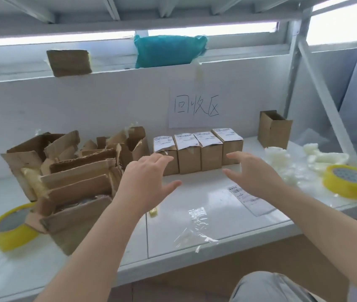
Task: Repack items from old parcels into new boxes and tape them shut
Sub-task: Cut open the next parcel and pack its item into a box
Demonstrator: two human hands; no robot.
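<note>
Left hand [147,182], right hand [254,173], fingers [163,159] released, before four labelled brown cardboard boxes [197,155] on white counter [173,240], torn cardboard heap [75,175] close at left.

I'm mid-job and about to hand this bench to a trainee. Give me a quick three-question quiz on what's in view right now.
1. How many labelled boxes stand side by side in the row?
2. True or false: the left hand and the right hand both hold nothing.
3. Where does the open box stand? A) right of the row B) left of the row C) in front of the row
Key: 1) four; 2) true; 3) A.
</note>
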